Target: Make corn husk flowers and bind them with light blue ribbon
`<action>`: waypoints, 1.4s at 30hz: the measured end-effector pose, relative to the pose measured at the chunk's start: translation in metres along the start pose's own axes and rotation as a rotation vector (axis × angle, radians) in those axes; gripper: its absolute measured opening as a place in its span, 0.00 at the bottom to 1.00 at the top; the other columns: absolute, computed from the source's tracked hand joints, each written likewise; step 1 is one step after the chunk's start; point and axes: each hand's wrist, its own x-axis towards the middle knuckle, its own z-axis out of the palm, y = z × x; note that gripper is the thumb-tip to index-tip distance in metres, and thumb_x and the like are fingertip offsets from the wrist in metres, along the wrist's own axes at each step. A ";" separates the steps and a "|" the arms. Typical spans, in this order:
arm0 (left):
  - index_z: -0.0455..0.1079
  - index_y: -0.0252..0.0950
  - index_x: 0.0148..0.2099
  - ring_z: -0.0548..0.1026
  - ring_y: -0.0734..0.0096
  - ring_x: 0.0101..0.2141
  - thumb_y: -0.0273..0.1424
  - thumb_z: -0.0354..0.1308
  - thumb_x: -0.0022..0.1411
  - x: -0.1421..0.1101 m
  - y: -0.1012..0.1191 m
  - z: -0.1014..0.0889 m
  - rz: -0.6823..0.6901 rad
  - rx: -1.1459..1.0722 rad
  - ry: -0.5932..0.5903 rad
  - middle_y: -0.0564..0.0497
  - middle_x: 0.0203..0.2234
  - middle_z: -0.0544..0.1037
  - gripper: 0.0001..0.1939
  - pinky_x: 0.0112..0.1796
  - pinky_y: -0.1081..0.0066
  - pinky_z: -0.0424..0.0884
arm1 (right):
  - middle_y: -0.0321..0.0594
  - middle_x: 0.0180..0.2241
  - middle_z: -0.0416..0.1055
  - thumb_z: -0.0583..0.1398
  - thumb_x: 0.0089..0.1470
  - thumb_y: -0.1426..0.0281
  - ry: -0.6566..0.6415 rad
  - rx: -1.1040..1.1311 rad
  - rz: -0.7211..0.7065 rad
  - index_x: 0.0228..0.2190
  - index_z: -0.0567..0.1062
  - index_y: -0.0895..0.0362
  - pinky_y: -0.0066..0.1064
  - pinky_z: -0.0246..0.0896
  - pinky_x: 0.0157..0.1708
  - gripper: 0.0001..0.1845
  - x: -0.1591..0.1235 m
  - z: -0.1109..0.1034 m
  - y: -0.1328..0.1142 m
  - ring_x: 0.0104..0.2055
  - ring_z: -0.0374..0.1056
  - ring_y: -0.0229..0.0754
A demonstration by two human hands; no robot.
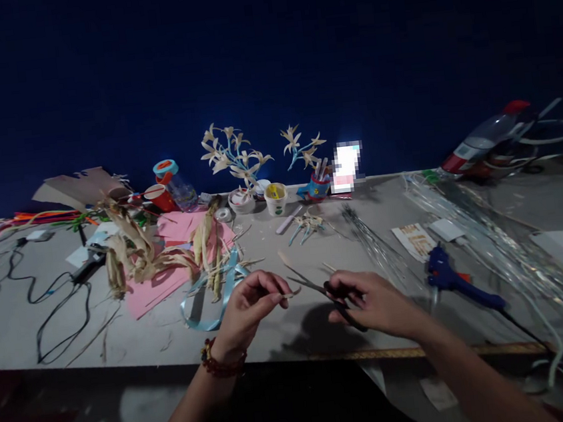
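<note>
Left hand (258, 297): low in the middle of the frame, fingers drawn in, thumb and fingertips pinching a small strip.
Right hand (366, 299): right of the lower middle, curled around the handles of the scissors.
Strip (294, 293): at the left fingertips, its free end poking toward the right of the frame, near the scissors but seemingly apart from them.
Strip's handling: probably very light, dry and easily torn; a gentle pinch at one end seemed best.
Strip's look: pale, narrow and slightly curved; its material was too small to tell.
Scissors (312, 284): between the hands, points toward the upper left, blades apparently slightly parted.
Scissors' handling: likely stiff and fairly light, best held by the handles, clear of the edges.
Scissors' look: slim, greyish blades with dark handles.
Dry husks (140, 256): left of centre, tan and crumpled.
</note>
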 end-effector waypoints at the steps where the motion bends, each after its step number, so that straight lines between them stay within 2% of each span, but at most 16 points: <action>1: 0.70 0.33 0.34 0.74 0.73 0.31 0.27 0.65 0.61 0.000 0.002 -0.001 -0.005 0.004 -0.021 0.48 0.34 0.77 0.06 0.36 0.72 0.71 | 0.31 0.27 0.71 0.68 0.49 0.57 -0.034 -0.104 -0.021 0.31 0.72 0.55 0.24 0.53 0.25 0.16 -0.002 -0.011 -0.003 0.26 0.62 0.34; 6: 0.71 0.33 0.35 0.75 0.72 0.30 0.28 0.66 0.61 0.002 0.008 -0.003 -0.015 0.074 -0.076 0.47 0.32 0.78 0.06 0.35 0.71 0.71 | 0.32 0.26 0.75 0.67 0.51 0.55 -0.160 -0.412 -0.088 0.34 0.75 0.54 0.27 0.51 0.27 0.16 -0.007 -0.052 -0.020 0.27 0.69 0.39; 10: 0.71 0.32 0.34 0.75 0.73 0.30 0.28 0.66 0.61 0.004 0.013 -0.004 -0.028 0.116 -0.123 0.45 0.33 0.78 0.06 0.35 0.72 0.71 | 0.33 0.25 0.76 0.67 0.52 0.56 -0.195 -0.511 -0.134 0.33 0.75 0.53 0.28 0.50 0.28 0.14 -0.009 -0.066 -0.026 0.28 0.71 0.41; 15: 0.71 0.32 0.34 0.75 0.73 0.29 0.30 0.65 0.62 0.005 0.016 -0.002 -0.032 0.109 -0.171 0.45 0.34 0.78 0.08 0.33 0.73 0.70 | 0.32 0.26 0.76 0.67 0.51 0.58 -0.205 -0.535 -0.144 0.33 0.76 0.53 0.27 0.50 0.28 0.13 -0.007 -0.067 -0.028 0.28 0.72 0.41; 22: 0.71 0.32 0.35 0.75 0.75 0.29 0.28 0.65 0.62 0.005 0.015 -0.002 -0.030 0.126 -0.163 0.46 0.34 0.78 0.06 0.34 0.73 0.70 | 0.32 0.25 0.76 0.67 0.51 0.59 -0.222 -0.542 -0.142 0.32 0.77 0.53 0.27 0.50 0.28 0.11 -0.006 -0.064 -0.030 0.28 0.72 0.41; 31: 0.70 0.32 0.34 0.76 0.72 0.28 0.31 0.65 0.61 0.005 0.015 0.000 -0.023 0.159 -0.144 0.45 0.33 0.78 0.09 0.33 0.71 0.71 | 0.32 0.24 0.76 0.67 0.52 0.60 -0.205 -0.529 -0.148 0.31 0.77 0.52 0.27 0.49 0.26 0.10 -0.007 -0.064 -0.030 0.27 0.72 0.40; 34: 0.70 0.33 0.33 0.76 0.72 0.29 0.31 0.66 0.61 0.005 0.016 0.001 -0.009 0.146 -0.144 0.47 0.30 0.78 0.09 0.34 0.71 0.71 | 0.33 0.24 0.76 0.67 0.52 0.59 -0.192 -0.559 -0.150 0.32 0.77 0.53 0.27 0.48 0.26 0.11 -0.007 -0.065 -0.029 0.27 0.72 0.41; 42: 0.71 0.32 0.35 0.76 0.74 0.29 0.28 0.65 0.62 0.004 0.013 -0.001 -0.018 0.128 -0.128 0.47 0.32 0.78 0.06 0.35 0.72 0.71 | 0.33 0.24 0.76 0.68 0.51 0.60 -0.181 -0.572 -0.166 0.32 0.77 0.53 0.28 0.48 0.26 0.10 -0.008 -0.066 -0.029 0.26 0.72 0.40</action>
